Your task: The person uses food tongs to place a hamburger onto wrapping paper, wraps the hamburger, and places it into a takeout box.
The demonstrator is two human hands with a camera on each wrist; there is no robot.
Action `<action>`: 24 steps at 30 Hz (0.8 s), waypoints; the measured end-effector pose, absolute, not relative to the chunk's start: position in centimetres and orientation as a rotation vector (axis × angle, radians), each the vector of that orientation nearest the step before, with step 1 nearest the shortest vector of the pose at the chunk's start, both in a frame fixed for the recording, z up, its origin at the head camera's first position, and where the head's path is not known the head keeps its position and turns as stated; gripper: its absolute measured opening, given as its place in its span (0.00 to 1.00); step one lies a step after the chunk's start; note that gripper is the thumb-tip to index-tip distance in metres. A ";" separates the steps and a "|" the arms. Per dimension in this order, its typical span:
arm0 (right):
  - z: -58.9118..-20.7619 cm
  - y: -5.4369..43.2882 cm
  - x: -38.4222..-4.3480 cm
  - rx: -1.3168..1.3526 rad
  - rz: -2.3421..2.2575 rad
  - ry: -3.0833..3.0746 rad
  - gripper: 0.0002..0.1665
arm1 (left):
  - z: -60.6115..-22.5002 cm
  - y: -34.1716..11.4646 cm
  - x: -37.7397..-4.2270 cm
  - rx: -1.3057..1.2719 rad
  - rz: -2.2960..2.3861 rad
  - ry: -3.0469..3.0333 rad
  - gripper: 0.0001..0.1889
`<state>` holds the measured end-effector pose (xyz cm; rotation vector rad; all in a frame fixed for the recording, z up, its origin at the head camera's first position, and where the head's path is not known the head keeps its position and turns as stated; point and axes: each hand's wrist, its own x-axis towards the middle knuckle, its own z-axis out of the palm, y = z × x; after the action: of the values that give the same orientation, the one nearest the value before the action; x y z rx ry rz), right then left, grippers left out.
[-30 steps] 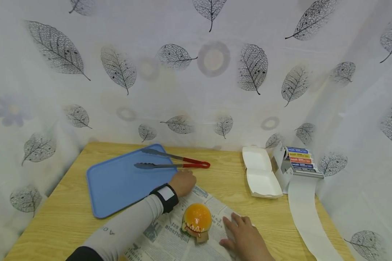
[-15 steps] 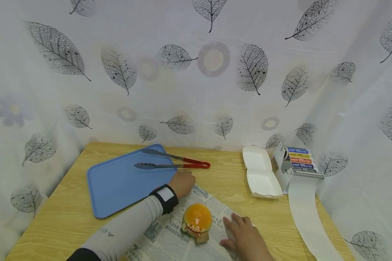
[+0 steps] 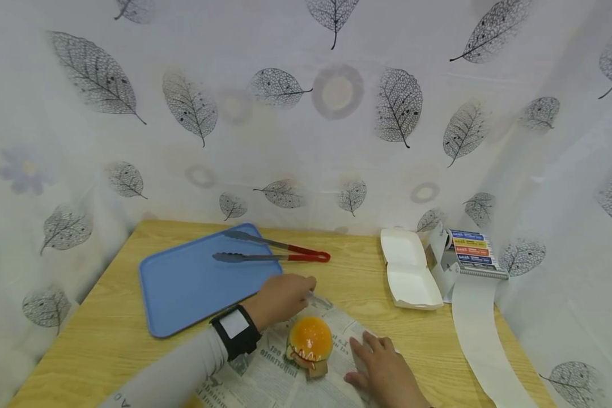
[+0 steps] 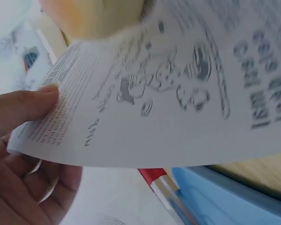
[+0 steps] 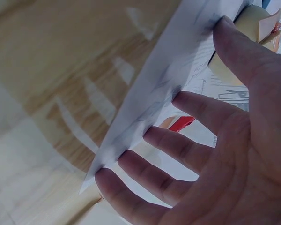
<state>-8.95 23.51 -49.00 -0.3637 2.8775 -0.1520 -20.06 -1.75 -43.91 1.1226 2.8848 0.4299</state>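
In the head view we see the left hand (image 3: pixel 280 299) from its back only, at the far edge of the newsprint sheet (image 3: pixel 280 391); the left wrist view shows us the grip itself, the thumb above and the fingers beneath, pinching the thin paper, whose free edge bows in a smooth curve. That view also brings out line drawings among the printed text. The right hand (image 3: pixel 385 371) holds nothing: the right wrist view shows its fingers spread and almost straight, their tips touching the sheet along its right side. Between the hands, the burger (image 3: pixel 310 343) sits on the paper, its domed orange bun glossy above a jagged white-and-red trim. Far left, we find metal tongs (image 3: pixel 306 258) with red handles lying partly across a smooth blue tray (image 3: pixel 199 283). Far right, an unfolded white box (image 3: pixel 413 286) stands beside a roll dispenser (image 3: pixel 471 250), its pale strip (image 3: pixel 476 334) trailing nearer over the wood-grained table (image 3: pixel 97 317).
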 end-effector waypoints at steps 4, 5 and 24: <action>-49.0 23.5 -8.9 -0.365 -0.158 2.890 0.42 | -44.5 -2.0 -18.5 1.287 0.460 2.864 0.08; -49.0 23.5 -8.9 -0.367 -0.159 2.896 0.42 | -44.7 -2.1 -18.2 1.320 0.472 2.855 0.08; -49.1 23.3 -8.8 -0.355 -0.145 2.880 0.43 | -48.5 -4.0 -14.4 1.835 0.283 2.835 0.20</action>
<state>-8.80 23.33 -49.06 -0.3551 2.8797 -0.1453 -14.40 -3.98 -48.51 1.8355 2.8354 0.2832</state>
